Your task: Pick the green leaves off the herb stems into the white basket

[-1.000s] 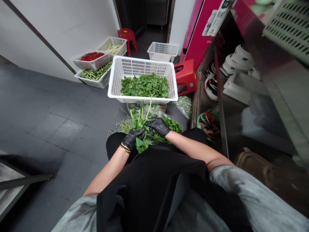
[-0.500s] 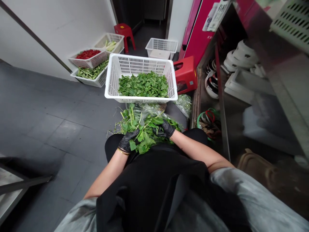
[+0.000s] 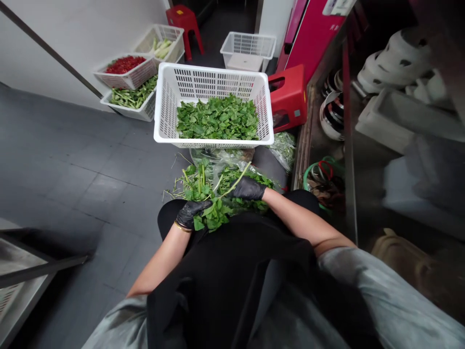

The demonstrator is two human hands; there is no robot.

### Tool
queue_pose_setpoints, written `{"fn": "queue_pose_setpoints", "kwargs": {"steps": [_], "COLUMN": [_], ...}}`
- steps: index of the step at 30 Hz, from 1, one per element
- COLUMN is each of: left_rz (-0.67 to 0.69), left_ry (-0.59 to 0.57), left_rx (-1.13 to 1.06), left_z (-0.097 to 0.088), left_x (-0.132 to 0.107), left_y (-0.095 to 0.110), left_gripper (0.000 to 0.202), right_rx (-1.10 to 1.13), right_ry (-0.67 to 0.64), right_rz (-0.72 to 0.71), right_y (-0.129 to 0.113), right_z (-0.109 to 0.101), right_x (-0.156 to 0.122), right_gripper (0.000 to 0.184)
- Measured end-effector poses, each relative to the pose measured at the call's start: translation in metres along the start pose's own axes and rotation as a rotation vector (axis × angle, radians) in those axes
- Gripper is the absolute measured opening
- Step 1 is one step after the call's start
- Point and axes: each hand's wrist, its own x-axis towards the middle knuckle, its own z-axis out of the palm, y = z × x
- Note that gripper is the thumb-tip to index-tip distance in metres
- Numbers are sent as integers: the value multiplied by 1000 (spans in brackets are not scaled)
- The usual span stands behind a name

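Observation:
I wear black gloves on both hands, over my lap. My left hand (image 3: 192,212) is closed around a bunch of picked green leaves (image 3: 214,217). My right hand (image 3: 248,188) pinches a thin pale green stem (image 3: 236,180) that slants up to the right. Just beyond my knees lies a pile of leafy stalks (image 3: 198,183) on a clear plastic bag (image 3: 221,162). Past it stands a white slotted basket (image 3: 165,109) with a layer of picked leaves (image 3: 218,118) inside.
Stacked white baskets with red chillies (image 3: 124,64), green beans (image 3: 132,97) and pale vegetables (image 3: 162,47) stand by the left wall. An empty white basket (image 3: 249,48), two red stools (image 3: 289,94) (image 3: 180,19), a steel shelf with bowls (image 3: 332,114) on the right, grey tiled floor (image 3: 72,165).
My right hand has pulled a bare stem out of the bunch and moved a little right and away. My left hand stays on the leaves. The camera tilted down slightly.

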Motion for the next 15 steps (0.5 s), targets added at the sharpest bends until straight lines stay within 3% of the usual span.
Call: {"fn": "queue_pose_setpoints", "kwargs": {"steps": [5, 8, 11, 15], "left_rz": [23, 59, 119, 167], "left_ry": [98, 203, 229, 180], "left_rx": [-200, -276, -293, -194], "left_z": [-7, -11, -13, -11], "left_x": [8, 12, 15, 19], "left_y": [2, 4, 3, -6], "left_gripper": [11, 5, 3, 16], "right_rx": [257, 406, 390, 255], "right_ry": [508, 640, 545, 280], "right_rz": [30, 96, 103, 44], "right_y": [2, 12, 21, 21], "right_z": [-38, -51, -43, 3], "right_x": [2, -2, -4, 11], "right_gripper": [29, 34, 34, 15]}}
